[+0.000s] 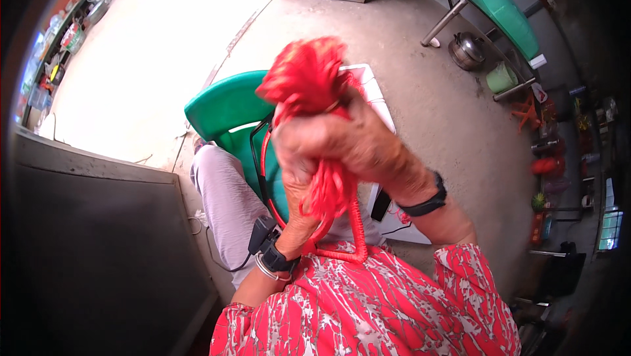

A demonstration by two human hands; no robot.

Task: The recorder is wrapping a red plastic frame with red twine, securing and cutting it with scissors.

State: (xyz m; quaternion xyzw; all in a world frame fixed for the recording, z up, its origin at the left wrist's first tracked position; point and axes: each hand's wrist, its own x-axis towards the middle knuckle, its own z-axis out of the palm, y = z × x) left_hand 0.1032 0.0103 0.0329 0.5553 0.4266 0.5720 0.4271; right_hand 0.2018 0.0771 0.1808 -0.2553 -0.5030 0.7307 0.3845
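A thick bundle of bright red cord [305,70] fans out above my hands in loose looped strands, slightly blurred. My right hand [358,139] is closed around its middle. Below and to the left, my left hand [294,175] is also closed on the bundle, its fingers partly hidden. More strands hang down between my wrists. A bent bar wound in red cord [358,234] lies against my lap beneath the hands; I cannot tell whether it joins the bundle. A black device [263,234] with a cable sits at my left wrist.
In front of me is a green plastic chair [223,106]. A white box [378,96] with red material inside stands behind my right hand. Farther right are a lidded metal pot [467,50] and a green bin [501,78]. A dark panel [98,238] fills the left side.
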